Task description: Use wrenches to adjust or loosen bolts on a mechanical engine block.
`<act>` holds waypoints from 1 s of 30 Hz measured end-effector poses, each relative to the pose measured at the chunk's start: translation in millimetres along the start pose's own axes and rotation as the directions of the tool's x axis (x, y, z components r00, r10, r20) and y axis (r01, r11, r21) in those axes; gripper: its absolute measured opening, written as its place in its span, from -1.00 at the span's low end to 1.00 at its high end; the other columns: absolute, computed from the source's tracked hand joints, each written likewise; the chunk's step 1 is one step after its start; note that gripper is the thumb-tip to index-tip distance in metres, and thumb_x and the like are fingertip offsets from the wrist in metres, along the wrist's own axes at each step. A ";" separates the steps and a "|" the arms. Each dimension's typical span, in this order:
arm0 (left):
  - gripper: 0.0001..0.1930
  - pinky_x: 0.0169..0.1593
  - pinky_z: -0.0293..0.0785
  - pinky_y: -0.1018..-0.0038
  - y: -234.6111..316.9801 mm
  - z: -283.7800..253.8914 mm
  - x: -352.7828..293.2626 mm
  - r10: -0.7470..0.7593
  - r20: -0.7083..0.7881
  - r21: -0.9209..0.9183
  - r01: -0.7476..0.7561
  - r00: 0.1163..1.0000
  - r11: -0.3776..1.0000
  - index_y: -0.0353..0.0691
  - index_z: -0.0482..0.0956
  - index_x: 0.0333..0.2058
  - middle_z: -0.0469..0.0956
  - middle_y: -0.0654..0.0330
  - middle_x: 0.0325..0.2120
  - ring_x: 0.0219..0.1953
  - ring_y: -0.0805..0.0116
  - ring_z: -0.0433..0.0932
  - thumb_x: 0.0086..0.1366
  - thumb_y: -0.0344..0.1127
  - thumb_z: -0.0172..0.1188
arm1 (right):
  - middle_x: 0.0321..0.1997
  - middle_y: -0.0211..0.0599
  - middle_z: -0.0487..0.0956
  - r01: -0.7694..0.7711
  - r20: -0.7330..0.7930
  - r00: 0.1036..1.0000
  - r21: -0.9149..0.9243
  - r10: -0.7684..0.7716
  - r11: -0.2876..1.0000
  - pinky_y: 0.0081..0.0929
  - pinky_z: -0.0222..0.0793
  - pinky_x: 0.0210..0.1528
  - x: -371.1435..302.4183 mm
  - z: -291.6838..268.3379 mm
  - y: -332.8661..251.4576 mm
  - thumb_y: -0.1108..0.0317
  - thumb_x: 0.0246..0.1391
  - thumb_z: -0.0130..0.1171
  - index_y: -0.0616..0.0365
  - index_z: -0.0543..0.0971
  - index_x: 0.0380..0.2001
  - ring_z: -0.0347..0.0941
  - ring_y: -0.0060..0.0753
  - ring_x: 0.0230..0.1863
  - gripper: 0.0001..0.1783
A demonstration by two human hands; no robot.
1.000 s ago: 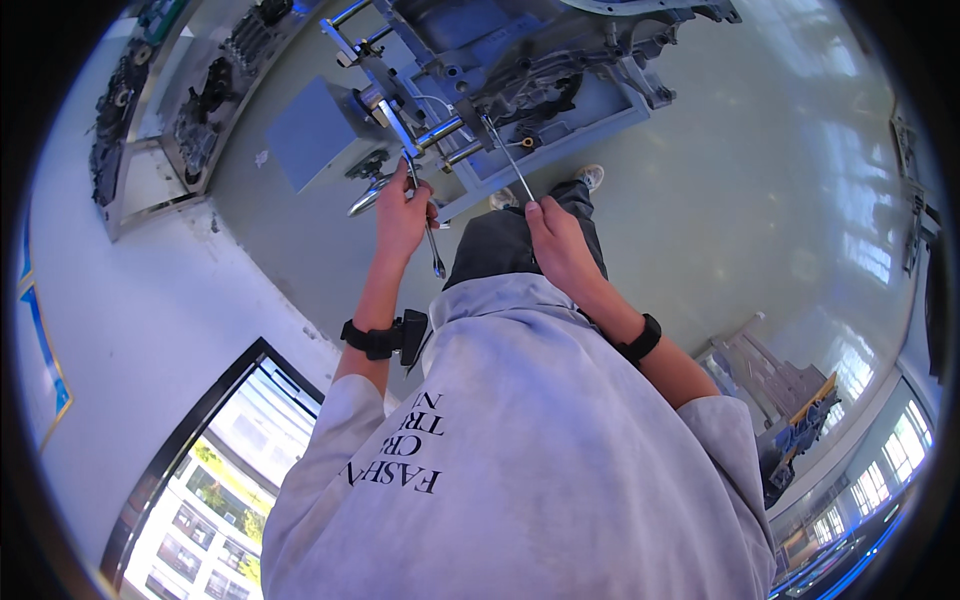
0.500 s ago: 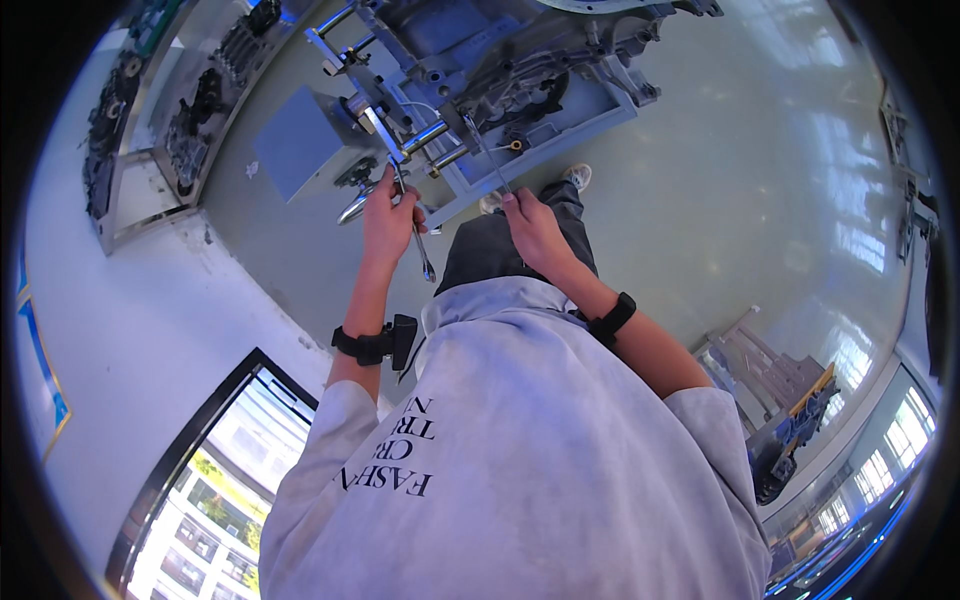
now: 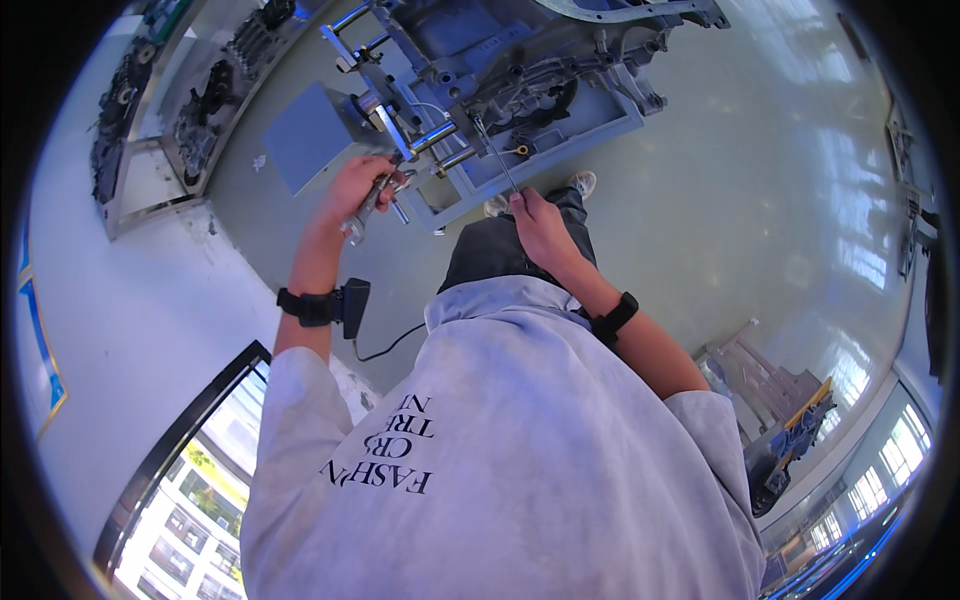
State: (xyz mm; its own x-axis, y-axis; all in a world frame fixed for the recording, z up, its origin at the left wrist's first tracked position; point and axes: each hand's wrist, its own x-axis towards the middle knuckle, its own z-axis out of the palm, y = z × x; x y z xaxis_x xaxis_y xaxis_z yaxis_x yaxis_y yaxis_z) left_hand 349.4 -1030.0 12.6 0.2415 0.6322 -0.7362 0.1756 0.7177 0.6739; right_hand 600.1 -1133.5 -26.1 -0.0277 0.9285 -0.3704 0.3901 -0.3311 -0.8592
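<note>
Gleaming grey floor [image 3: 720, 220] surrounding engine stand [image 3: 575, 148]; white wall [image 3: 130, 290] at left.

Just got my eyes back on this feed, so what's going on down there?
A person in a light shirt is at a metal engine casing mounted on a stand. The left hand grips a shiny wrench-like tool, just left of the chrome bars. The right hand holds the near end of a slim metal tool, its far end up by the casing; whether it is seated on anything is too small to tell.
</note>
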 end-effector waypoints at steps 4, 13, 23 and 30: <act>-0.71 -0.70 0.26 0.65 11.2 -3.8 1.2 -0.101 0.032 -0.075 0.103 0.994 0.992 -0.50 0.32 -0.18 0.44 0.16 -0.55 -0.72 0.59 0.33 0.15 -0.41 -0.08 | -0.57 0.21 0.40 0.038 -0.016 0.999 -0.007 -0.038 0.999 -0.09 0.19 -0.41 4.1 3.7 7.5 0.23 0.17 -0.25 0.36 0.31 -0.46 0.32 0.26 -0.44 -0.65; -0.71 -0.57 0.38 0.58 -56.2 64.2 -2.7 0.276 -0.314 0.101 -0.257 0.909 0.961 -0.46 0.29 -0.12 0.45 0.20 -0.54 -0.64 0.53 0.39 0.19 -0.42 -0.08 | -0.59 0.22 0.39 0.030 -0.016 0.999 0.035 -0.029 0.999 -0.08 0.19 -0.41 5.6 4.0 7.6 0.22 0.16 -0.25 0.37 0.31 -0.50 0.32 0.27 -0.44 -0.63; -0.79 -0.45 0.31 0.49 -99.9 44.2 57.6 0.642 -0.356 0.578 -0.380 0.680 0.723 -0.26 0.47 -0.21 0.46 0.12 -0.60 -0.57 0.40 0.43 0.14 -0.47 -0.01 | -0.54 0.23 0.41 0.012 -0.009 1.000 -0.061 -0.013 0.998 -0.04 0.20 -0.33 6.6 -2.0 -12.2 0.23 0.14 -0.24 0.38 0.34 -0.55 0.32 0.28 -0.39 -0.61; -0.64 -0.25 0.38 0.32 -80.0 19.1 74.4 0.818 -0.256 0.726 -0.457 0.515 0.514 -0.18 0.49 -0.22 0.48 0.04 -0.35 -0.34 0.04 0.47 -0.06 -0.60 0.03 | -0.48 0.24 0.41 -0.020 0.014 1.000 -0.094 0.021 0.995 -0.08 0.20 -0.30 5.7 -5.7 -21.8 0.23 0.13 -0.21 0.40 0.36 -0.52 0.30 0.27 -0.32 -0.61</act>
State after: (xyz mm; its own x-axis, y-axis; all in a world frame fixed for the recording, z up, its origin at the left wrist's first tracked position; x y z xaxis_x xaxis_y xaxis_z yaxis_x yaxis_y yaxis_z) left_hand 371.5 -1046.0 -94.9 0.0240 0.9874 0.1564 0.6726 -0.1317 0.7282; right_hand 596.7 -1120.0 -7.5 -0.0324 0.9189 -0.3933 0.4750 -0.3320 -0.8150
